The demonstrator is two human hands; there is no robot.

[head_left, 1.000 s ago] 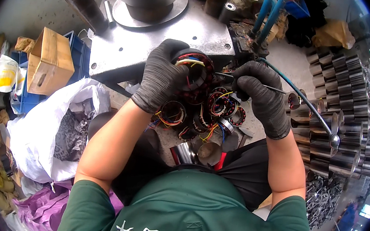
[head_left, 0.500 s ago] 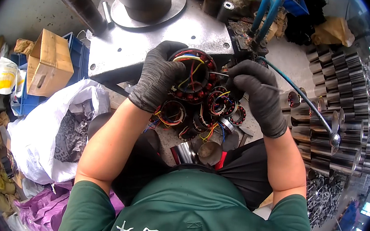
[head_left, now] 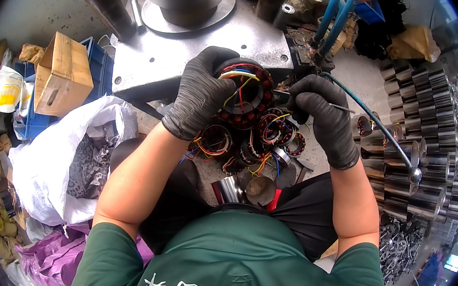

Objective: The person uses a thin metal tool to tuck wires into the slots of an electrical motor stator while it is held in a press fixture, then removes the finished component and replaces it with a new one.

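Observation:
My left hand, in a dark grey glove, is closed round the left rim of a large motor stator. The stator is a ring with dark red windings, and red, yellow, blue and white wires lie over its opening. My right hand, gloved alike, is closed round a thin metal rod. One end of the rod points at the stator's right side; the other sticks out right of the hand. Below the held stator several smaller stators with coloured leads lie in a heap on the floor.
A metal press table with thick columns stands ahead. On the left are a cardboard box and a white sack of scrap. A lever with a ball end reaches out at right, near stacked steel cylinders. Two metal cups lie between my legs.
The view has shifted slightly. My right hand has turned a little, and more of the rod shows on its right side. My left hand keeps its hold on the stator.

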